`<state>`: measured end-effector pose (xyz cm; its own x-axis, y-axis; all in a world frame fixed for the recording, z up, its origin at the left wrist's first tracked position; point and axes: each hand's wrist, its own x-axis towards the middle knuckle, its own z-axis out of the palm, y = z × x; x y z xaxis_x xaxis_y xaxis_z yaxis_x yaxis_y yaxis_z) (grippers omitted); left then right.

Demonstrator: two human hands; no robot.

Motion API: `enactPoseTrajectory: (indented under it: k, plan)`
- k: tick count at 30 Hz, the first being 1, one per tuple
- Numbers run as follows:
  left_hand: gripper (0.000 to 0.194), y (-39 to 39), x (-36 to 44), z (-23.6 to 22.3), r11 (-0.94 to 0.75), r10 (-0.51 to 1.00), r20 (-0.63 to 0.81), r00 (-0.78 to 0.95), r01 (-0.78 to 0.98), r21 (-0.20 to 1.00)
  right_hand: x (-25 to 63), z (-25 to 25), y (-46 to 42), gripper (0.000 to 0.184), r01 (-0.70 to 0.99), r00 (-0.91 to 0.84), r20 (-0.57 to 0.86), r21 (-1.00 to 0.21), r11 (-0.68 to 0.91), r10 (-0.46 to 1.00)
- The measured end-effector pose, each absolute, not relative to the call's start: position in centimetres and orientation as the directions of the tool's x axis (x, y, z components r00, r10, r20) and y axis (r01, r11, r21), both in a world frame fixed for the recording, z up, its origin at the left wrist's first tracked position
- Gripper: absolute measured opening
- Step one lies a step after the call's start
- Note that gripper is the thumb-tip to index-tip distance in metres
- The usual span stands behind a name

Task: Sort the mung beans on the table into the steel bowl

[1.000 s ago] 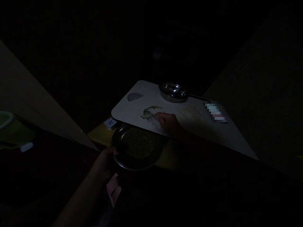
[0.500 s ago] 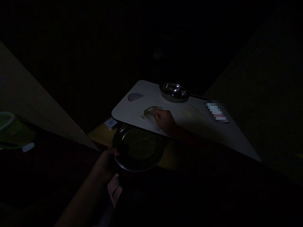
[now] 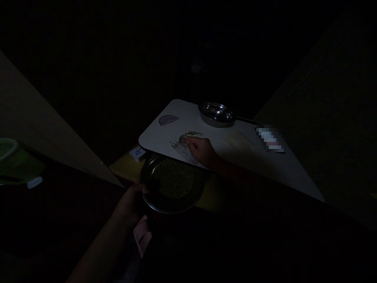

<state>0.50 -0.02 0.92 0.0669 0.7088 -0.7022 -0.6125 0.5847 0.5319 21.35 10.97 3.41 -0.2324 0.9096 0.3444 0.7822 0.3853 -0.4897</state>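
Observation:
My left hand grips the near left rim of a round metal bowl, thumb over the edge. Small greenish beans cover its bottom. The bowl is below the near edge of a white tabletop, partly under it. On that top rests my right hand, fingers curled together beside a scatter of small green and dark bits. What its fingers hold, if anything, is too dark to make out. A pale patterned patch shows just left of the hand.
A second shiny metal bowl stands at the table's back edge. A protractor shape shows at left, a blurred-out phone-like object at right. Pale powder or grains lie mid-table. A green basket is far left. The surroundings are very dark.
My right hand has shifted slightly left on the tabletop, and some of the scattered bits now lie farther left. My left hand and the bowl of beans stay put.

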Motion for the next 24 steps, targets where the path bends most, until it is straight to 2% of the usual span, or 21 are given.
enactPoseTrajectory:
  k: [9,14,20,24]
  plan:
    - [0.014,0.2,0.7,1.3,0.603,0.682,-0.731,0.004,-0.568,0.56,22.0,3.1,10.6,0.032,0.785,-0.243,0.36,-0.473,0.401,0.901]
    - [0.019,0.2,0.6,0.8,0.56,0.747,-0.664,0.024,-0.561,0.61,23.6,2.8,10.1,0.033,0.817,-0.213,0.344,-0.451,0.36,0.914]
    - [0.015,0.1,0.8,1.0,0.571,0.73,-0.683,0.028,-0.573,0.587,24.5,3.2,9.7,0.032,0.852,-0.201,0.359,-0.394,0.344,0.911]
    - [0.012,0.0,0.9,1.2,0.591,0.699,-0.715,-0.008,-0.556,0.584,23.4,3.6,10.0,0.031,0.845,-0.173,0.349,-0.428,0.321,0.921]
